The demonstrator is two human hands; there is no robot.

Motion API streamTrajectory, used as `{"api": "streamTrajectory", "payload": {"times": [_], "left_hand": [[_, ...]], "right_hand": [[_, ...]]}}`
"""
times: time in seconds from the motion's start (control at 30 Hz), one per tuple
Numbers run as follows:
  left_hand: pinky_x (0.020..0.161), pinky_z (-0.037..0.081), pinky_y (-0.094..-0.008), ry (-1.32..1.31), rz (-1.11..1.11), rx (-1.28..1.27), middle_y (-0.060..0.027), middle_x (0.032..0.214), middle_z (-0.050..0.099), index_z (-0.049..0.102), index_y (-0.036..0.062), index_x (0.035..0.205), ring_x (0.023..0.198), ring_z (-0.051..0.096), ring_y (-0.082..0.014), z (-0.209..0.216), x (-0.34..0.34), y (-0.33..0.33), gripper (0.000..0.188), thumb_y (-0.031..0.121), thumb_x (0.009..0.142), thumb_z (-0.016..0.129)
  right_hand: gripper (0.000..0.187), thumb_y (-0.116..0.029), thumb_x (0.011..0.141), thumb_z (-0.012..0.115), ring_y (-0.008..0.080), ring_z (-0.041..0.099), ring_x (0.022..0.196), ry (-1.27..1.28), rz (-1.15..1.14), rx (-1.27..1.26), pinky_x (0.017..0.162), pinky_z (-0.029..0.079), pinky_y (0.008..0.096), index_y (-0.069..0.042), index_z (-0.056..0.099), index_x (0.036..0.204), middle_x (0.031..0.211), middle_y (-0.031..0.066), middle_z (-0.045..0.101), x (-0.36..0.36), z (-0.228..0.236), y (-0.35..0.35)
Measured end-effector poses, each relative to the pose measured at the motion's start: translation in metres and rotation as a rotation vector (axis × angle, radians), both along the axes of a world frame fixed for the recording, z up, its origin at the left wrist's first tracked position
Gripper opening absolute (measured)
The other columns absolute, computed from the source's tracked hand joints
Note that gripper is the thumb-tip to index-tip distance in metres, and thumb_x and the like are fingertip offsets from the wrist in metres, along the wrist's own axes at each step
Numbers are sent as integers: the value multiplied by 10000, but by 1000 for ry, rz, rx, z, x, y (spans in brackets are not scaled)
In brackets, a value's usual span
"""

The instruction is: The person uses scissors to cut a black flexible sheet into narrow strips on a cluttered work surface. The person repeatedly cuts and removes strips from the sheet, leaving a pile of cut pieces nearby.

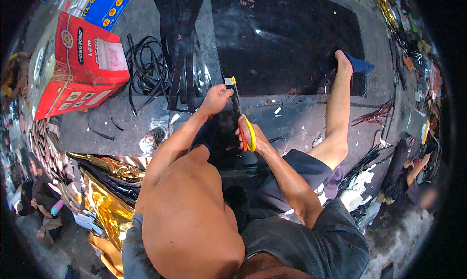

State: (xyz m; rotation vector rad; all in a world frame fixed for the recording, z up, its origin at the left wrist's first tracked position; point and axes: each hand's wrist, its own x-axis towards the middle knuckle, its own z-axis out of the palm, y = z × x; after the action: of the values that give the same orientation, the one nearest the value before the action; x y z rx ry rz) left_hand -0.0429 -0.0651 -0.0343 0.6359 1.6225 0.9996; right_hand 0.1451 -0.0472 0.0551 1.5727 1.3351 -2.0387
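Observation:
My right hand (253, 137) grips a pair of scissors (250, 133) by yellow and orange-red handles. Its dark blades point away from me, up beside my left hand (216, 100). That hand is closed in a pinch, with a small pale piece with a yellow edge (229, 81) at its fingertips, next to the blade tips. Whether the blades touch this piece, I cannot tell. Just beyond both hands lies a large black sheet (292, 41) on the grey work surface. Long black strips (182, 50) are spread to its left.
A red box (80, 67) and a blue container (113, 9) stand at the far left, beside a coil of black strips (148, 70). Gold foil sheets (104, 201) lie near left. My bent leg (189, 206) is close in front; the other leg (338, 104) stretches right. Other people sit at both edges.

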Motion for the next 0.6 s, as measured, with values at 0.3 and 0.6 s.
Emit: {"api": "streamTrajectory", "payload": {"times": [0.3, 0.6], "left_hand": [[481, 329, -302, 35, 31, 42, 12, 555, 455, 517, 17, 648, 537, 423, -74, -8, 3, -2, 290, 215, 847, 590], [435, 285, -234, -377, 102, -141, 47, 573, 451, 510, 119, 684, 474, 392, -63, 28, 1, 1, 257, 245, 895, 586]], "right_hand": [[828, -765, 829, 396, 192, 546, 425, 12, -63, 7, 407, 432, 332, 41, 563, 746, 522, 79, 493, -10, 4, -1], [789, -704, 860, 435, 214, 541, 402, 6, -34, 140, 400, 435, 347, 33, 558, 608, 486, 105, 501, -10, 6, -4]]}}
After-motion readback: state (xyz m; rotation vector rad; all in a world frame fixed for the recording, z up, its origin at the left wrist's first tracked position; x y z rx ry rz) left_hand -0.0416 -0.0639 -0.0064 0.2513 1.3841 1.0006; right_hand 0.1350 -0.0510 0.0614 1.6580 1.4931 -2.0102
